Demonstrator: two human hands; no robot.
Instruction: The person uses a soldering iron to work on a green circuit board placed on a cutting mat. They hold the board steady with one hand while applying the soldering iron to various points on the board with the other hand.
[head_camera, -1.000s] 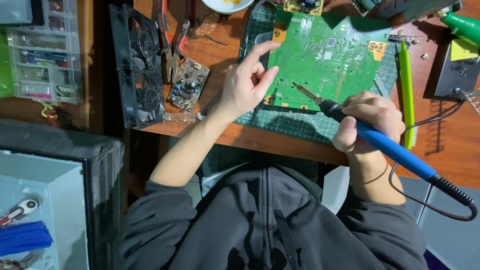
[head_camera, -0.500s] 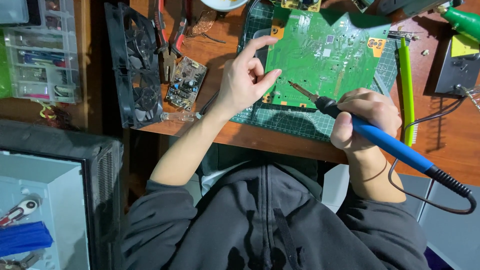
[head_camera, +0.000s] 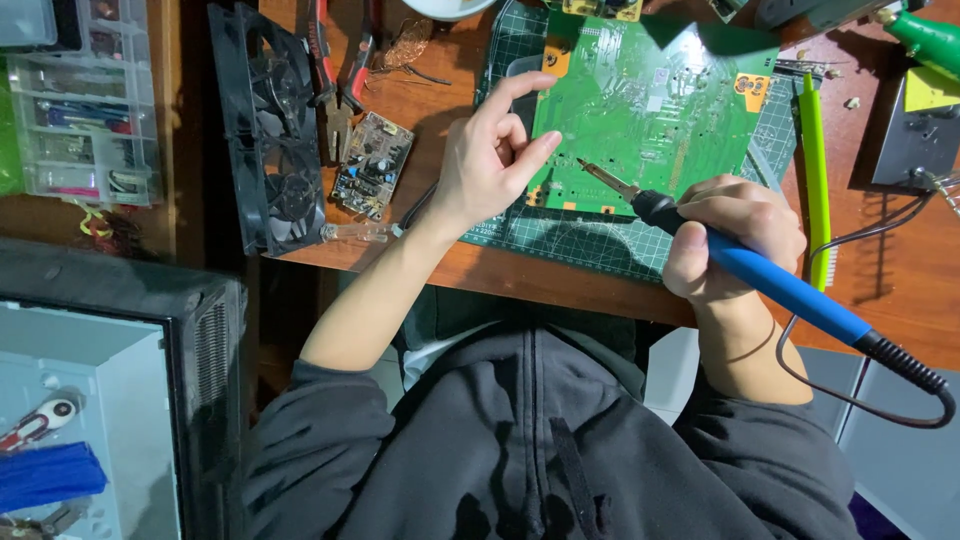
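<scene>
Over wooden desk (head_camera: 420, 110), right hand (head_camera: 735, 230) fingers gripping blue soldering iron (head_camera: 770, 285), tip slanting up-left onto green circuit board (head_camera: 650, 110), left hand (head_camera: 490, 160) fingers loosely curled, steadying board's left edge.

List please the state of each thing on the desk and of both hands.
left hand: fingers curled, edge resting on the board
right hand: closed around the soldering iron
soldering iron: held, tip over the board
green circuit board: flat on the mat
cutting mat: under the board
small circuit board: lying loose
black fans: lying still
</scene>
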